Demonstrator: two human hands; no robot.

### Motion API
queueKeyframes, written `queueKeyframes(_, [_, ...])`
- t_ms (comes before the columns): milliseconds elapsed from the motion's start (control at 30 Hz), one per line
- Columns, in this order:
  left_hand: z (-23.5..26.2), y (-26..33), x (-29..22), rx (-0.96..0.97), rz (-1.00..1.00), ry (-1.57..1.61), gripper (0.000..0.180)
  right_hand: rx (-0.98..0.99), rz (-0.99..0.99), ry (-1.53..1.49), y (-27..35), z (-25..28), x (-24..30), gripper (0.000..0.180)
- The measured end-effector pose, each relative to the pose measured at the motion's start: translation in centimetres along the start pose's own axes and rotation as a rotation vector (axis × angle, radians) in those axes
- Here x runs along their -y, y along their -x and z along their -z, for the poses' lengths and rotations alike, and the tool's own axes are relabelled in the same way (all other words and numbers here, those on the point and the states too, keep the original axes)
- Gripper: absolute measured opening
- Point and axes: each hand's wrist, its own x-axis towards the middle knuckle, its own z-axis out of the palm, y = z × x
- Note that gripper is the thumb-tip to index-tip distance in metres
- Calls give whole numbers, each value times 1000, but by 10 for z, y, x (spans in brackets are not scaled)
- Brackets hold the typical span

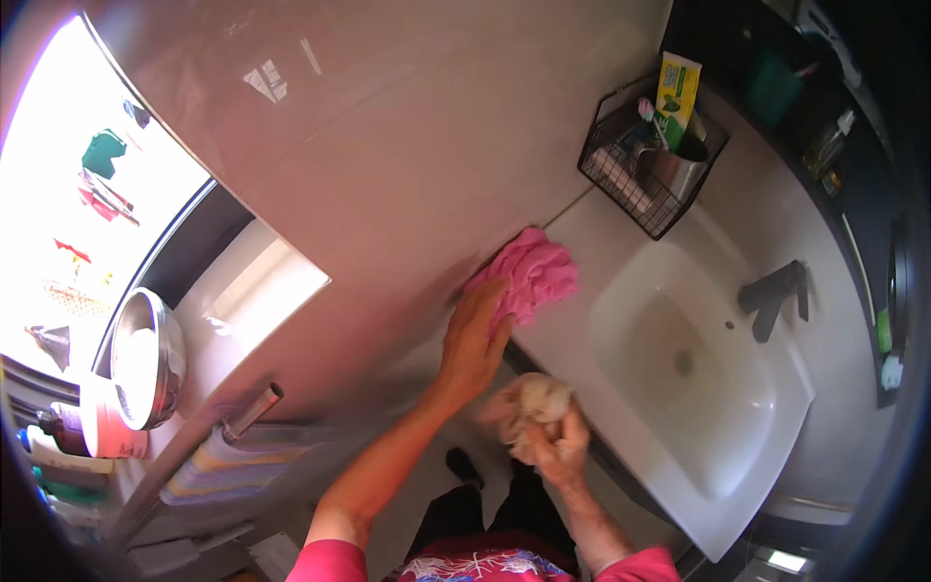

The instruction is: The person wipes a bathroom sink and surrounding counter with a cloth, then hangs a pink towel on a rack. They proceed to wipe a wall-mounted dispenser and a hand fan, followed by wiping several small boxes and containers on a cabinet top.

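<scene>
A crumpled pink cloth (531, 272) lies on the white counter's left corner, against the wall. At its near left edge is my left hand (472, 339), with fingers stretched out and touching it, the thumb held a little apart. Lower down, in front of the counter's edge, my right hand (564, 446) is closed around a bunched beige cloth (541, 400). Part of that cloth hangs to the left and is smeared by motion.
Right of the cloths is a white washbasin (640, 359) with a dark grey faucet (773, 296). A black wire basket (630, 179) of toiletries stands behind it. At left, a metal bowl (173, 354) and bottles line a window ledge; a striped towel (228, 466) hangs below.
</scene>
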Motion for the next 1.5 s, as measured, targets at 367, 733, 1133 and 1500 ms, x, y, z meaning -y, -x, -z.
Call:
queueKeyframes(367, [-52,-5,11,-105,227,-321,55,17,343,1170,-99,40,-44,30])
queueKeyframes(733, [-23,176,-5,-427,1084,673,42,-306,213,1276,-228,15,-79,40])
queueKeyframes(1133, [-7,218,-38,-599,1050,1572,57,117,767,1014,-135,7,18,46])
queueKeyframes(1500, [69,295,-75,-822,781,1215,44,654,168,290,104,-130,8,19])
